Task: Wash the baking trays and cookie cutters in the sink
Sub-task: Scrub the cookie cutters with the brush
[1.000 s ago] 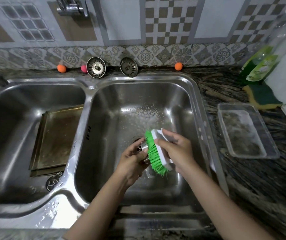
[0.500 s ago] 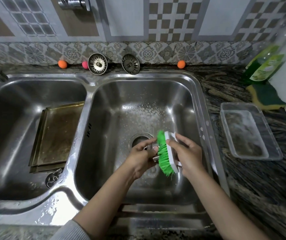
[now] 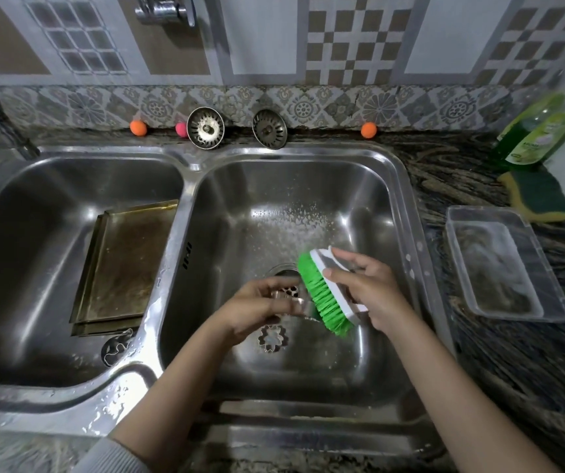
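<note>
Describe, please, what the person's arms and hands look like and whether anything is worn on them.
Both hands are bare: the left hand and right hand show no gloves, and no rings or watch are visible. The forearms are uncovered. A light grey ribbed sleeve is pushed up the left arm; no sleeve shows on the right.

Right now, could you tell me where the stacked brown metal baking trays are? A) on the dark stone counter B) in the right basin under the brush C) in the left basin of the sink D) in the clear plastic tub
C: the stacked brown metal baking trays lean in the left basin of the steel double sink, apart from both hands.
</note>
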Motion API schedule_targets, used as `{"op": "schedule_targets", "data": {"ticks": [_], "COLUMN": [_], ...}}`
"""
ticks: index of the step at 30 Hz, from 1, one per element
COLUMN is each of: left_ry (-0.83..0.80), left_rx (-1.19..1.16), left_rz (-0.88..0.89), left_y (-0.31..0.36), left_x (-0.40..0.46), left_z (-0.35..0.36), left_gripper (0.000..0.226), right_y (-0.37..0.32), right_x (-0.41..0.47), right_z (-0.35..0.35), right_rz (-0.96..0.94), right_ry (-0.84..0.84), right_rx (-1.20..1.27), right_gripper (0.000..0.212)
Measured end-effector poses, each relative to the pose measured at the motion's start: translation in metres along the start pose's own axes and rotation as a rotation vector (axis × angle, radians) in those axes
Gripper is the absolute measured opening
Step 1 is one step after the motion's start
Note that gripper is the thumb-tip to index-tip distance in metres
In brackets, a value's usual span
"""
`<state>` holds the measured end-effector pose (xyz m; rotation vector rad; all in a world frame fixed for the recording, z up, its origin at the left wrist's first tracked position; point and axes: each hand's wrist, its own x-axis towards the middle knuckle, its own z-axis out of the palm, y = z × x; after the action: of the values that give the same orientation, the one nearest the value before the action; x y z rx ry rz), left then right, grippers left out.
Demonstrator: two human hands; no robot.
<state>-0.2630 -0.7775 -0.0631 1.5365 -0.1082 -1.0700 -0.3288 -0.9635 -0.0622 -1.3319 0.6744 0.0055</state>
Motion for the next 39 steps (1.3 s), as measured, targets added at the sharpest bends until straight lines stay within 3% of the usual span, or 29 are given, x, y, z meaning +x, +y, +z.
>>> {"op": "schedule_targets", "data": {"ticks": [3, 9, 16, 23, 30, 35, 39], "left_ry": [0.133, 0.375, 0.241, 0.183, 0.364, 0.160, 0.200], "left_rx": [-0.137, -0.272, -0.279, -0.199, -0.377, -0.210, -0.260], "left_rz": [0.049, 0.071, 0.063, -0.173, -0.172, -0.259, -0.183], "left_y": [0.007, 0.000, -0.002, -0.023, -0.010, -0.012, -0.011], "left_x": [0.002, 0.005, -0.003, -0.007, 0.010, -0.007, -0.023], "left_z": [-0.001, 0.019, 0.025, 0.035, 0.023, 0.035, 0.016], "left_gripper": [0.034, 0.029, 0.020, 0.022, 0.014, 0.012, 0.016], "right_y": [0.001, 0.017, 0.022, 0.020, 0.032, 0.023, 0.020], "right_x": [-0.005, -0.018, -0.028, -0.002, -0.029, -0.005, 0.009], "right_z": [0.008, 0.031, 0.029, 0.022, 0.024, 0.019, 0.016], "right_rz": [0.031, 0.075, 0.071, 0.097, 0.131, 0.133, 0.106], "right_ry": [-0.046, 0.200, 0.298, 0.394, 0.192, 0.363, 0.381], "right_rx": [0.069, 0.328, 0.381, 0.354, 0.189, 0.284, 0.309], "right_gripper": [0.040, 0.043, 0.045, 0.041, 0.046, 0.041, 0.035]}}
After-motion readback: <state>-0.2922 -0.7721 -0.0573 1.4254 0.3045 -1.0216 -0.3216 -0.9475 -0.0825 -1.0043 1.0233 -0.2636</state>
